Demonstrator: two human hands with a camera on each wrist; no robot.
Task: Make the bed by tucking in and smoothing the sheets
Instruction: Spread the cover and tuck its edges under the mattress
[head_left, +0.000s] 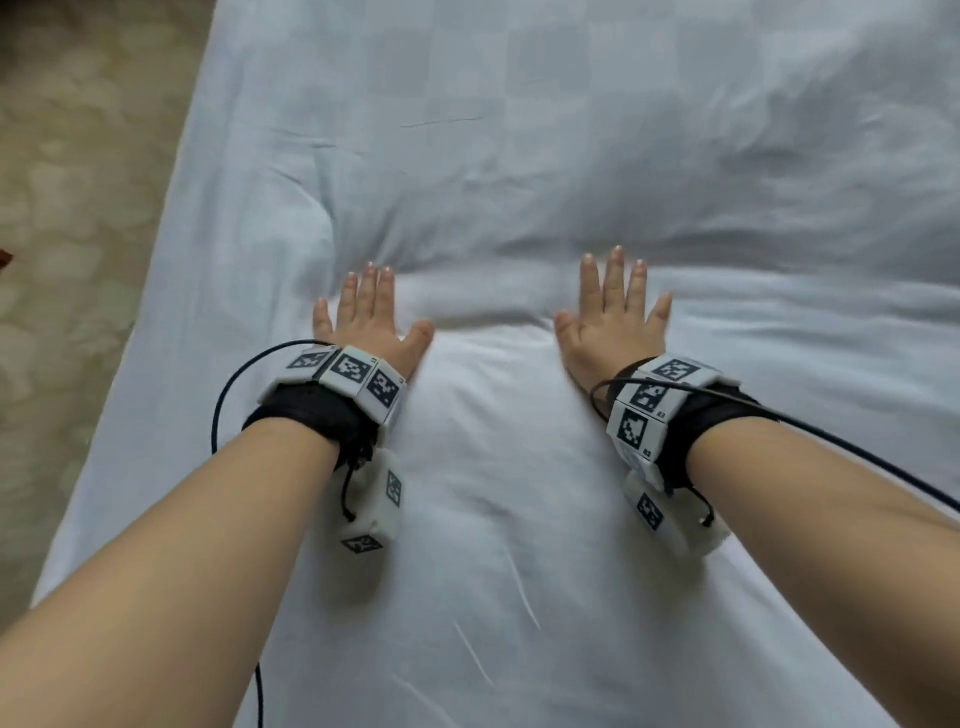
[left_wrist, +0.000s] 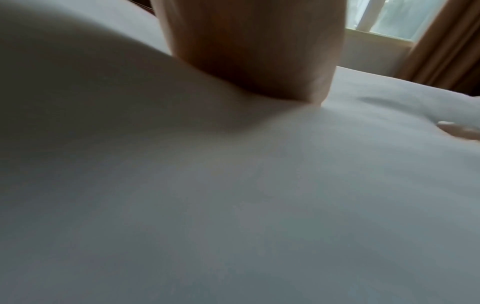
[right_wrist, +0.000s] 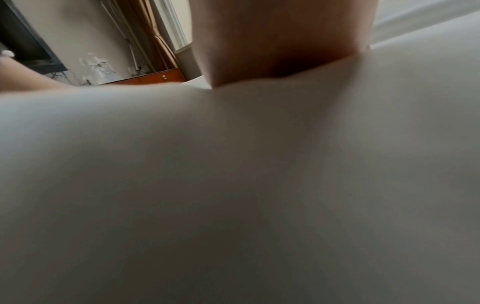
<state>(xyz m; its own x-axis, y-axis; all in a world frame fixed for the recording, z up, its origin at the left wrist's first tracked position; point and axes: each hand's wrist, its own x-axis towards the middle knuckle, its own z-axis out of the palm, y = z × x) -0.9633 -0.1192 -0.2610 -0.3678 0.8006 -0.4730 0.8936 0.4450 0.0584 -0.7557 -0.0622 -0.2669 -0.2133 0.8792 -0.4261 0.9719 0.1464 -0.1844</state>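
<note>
While the left hand (head_left: 371, 322) lies flat, fingers straight, left of centre, and the right hand (head_left: 613, 317) lies likewise right of centre, the white sheet (head_left: 493, 519) fills the frame; they should probably push evenly toward the upper creases (head_left: 467, 182).

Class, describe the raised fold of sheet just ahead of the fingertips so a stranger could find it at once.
Start with the white sheet covering the bed. Both hands, left hand and right hand, press flat on it, fingers spread. The raised fold runs crosswise just beyond their fingertips, shadowed and bunched, unlike the smoother cloth near the wrists.
</note>
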